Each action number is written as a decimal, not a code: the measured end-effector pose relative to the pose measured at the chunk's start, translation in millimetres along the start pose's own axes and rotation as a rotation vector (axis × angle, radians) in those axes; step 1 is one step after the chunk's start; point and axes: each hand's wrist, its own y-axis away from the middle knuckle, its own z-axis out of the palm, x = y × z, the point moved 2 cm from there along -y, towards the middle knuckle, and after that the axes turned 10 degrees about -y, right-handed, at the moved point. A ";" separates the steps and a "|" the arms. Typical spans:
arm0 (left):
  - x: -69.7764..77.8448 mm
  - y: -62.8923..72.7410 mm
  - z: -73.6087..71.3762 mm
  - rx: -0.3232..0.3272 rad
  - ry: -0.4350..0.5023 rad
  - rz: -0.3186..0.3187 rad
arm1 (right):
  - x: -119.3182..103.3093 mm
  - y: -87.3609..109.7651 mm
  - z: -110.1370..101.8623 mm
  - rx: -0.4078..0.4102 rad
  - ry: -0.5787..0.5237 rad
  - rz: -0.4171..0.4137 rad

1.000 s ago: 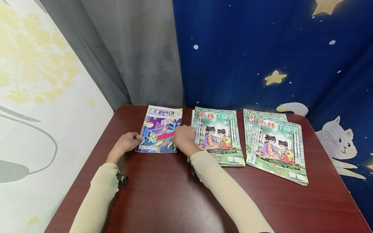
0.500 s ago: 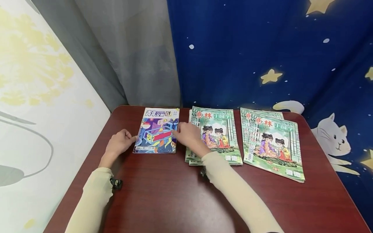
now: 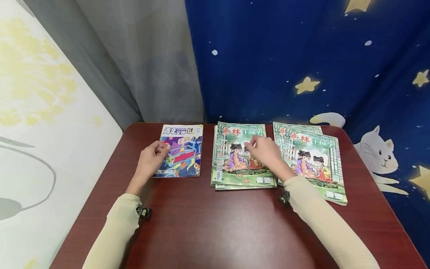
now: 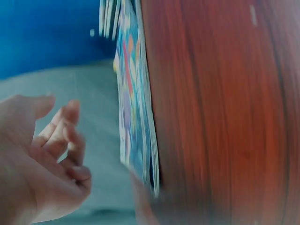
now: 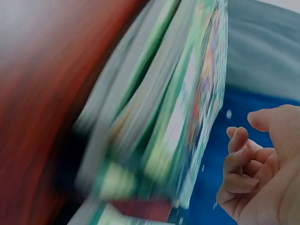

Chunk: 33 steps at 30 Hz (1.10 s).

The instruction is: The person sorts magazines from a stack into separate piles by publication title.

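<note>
My left hand (image 3: 152, 158) hovers over the left edge of a purple-and-blue magazine (image 3: 184, 151) at the back left of the table. In the left wrist view the left hand (image 4: 51, 159) is apart from that magazine (image 4: 131, 93), with fingers loosely bent and nothing in them. Over the middle stack of green magazines (image 3: 231, 175) is my right hand (image 3: 267, 151). The right wrist view has the right hand (image 5: 255, 164) apart from the stack (image 5: 159, 112), its fingers loosely curled and holding nothing. The fanned edges of that stack are blurred there.
Another pile of green magazines (image 3: 324, 186) lies at the right, its top copy askew. All stand on a dark red wooden table (image 3: 208, 228). A grey curtain (image 3: 161, 67) and a blue starry curtain (image 3: 255, 74) hang behind, with a white patterned surface (image 3: 43, 112) at the left.
My right hand has left the purple magazine's right side and moved right over the middle stack. The left hand has lifted from that magazine's left edge to above it. The view has shifted slightly.
</note>
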 end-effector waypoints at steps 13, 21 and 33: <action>75.9 -6.8 46.6 -0.139 0.050 0.145 | 39.6 30.7 -37.0 -0.044 0.062 0.153; 97.7 -11.8 62.7 -0.379 -0.073 0.166 | 52.1 35.0 -37.6 -0.157 0.098 0.183; 114.7 -15.1 82.9 -0.553 -0.245 0.152 | 52.6 41.5 -27.5 -0.232 0.109 0.250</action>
